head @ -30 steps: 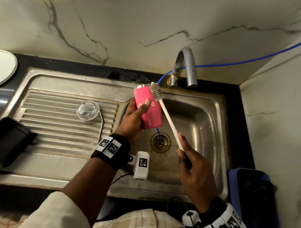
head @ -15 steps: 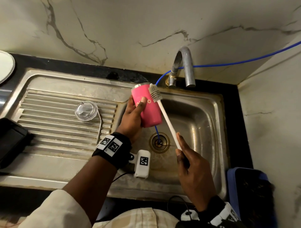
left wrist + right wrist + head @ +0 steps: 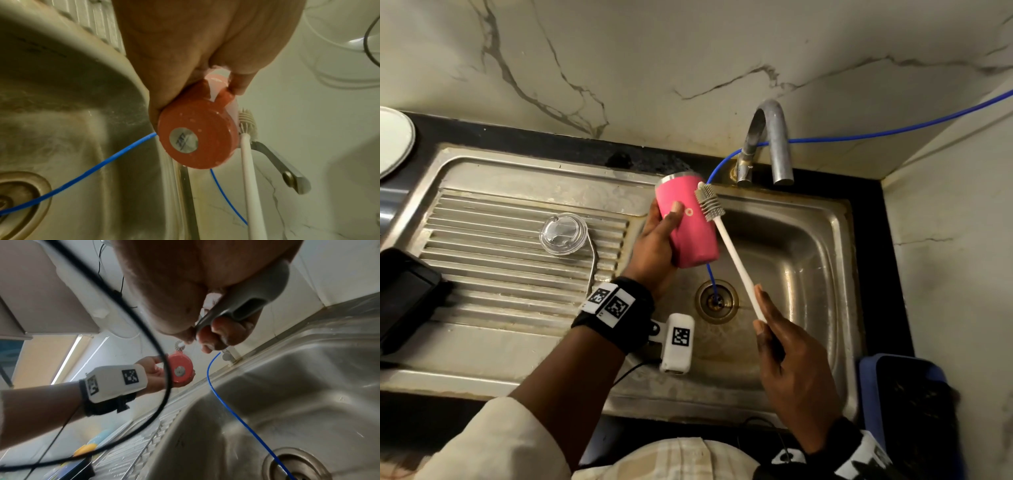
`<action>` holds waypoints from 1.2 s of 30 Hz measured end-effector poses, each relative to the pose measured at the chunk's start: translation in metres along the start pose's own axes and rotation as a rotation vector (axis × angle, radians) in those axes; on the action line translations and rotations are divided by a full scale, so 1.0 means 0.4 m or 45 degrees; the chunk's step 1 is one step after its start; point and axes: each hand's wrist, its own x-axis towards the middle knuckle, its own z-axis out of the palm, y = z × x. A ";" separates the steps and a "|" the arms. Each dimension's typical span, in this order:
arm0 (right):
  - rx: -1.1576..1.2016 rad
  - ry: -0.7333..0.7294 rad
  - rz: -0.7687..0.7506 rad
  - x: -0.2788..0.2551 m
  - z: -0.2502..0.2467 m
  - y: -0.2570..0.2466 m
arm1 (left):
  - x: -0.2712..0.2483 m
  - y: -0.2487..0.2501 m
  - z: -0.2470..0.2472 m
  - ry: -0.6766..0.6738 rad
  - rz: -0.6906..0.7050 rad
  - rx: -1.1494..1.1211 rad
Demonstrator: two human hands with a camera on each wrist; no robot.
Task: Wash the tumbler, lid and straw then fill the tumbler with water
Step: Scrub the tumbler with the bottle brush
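Note:
My left hand (image 3: 655, 245) grips the pink tumbler (image 3: 688, 222) over the sink basin (image 3: 808, 246), tilted with its steel rim toward the back wall. Its round base (image 3: 197, 138) faces the left wrist camera. My right hand (image 3: 787, 356) grips the grey handle (image 3: 252, 300) of a white bottle brush (image 3: 736, 260). The grey bristle head (image 3: 709, 202) lies against the tumbler's outer side near the rim. The clear lid (image 3: 563, 233) rests on the ribbed drainboard, and the bent metal straw (image 3: 594, 263) lies beside it.
A steel tap (image 3: 767, 144) arches over the basin's back edge with no water seen. A blue tube (image 3: 712, 281) runs from the wall into the drain (image 3: 717, 301). A black object (image 3: 404, 298) sits at left, a blue bin (image 3: 907, 411) at right, a white plate (image 3: 393, 140) far left.
The brush head has slid a little along the tumbler's side near the rim. Both hands stay in nearly the same place.

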 end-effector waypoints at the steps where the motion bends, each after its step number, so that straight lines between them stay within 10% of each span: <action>1: 0.011 -0.005 0.006 -0.009 0.002 -0.002 | -0.001 0.004 -0.003 -0.005 0.007 0.010; 36: 0.015 0.025 0.052 0.047 0.018 -0.029 | -0.014 -0.042 -0.012 -0.034 -0.058 -0.081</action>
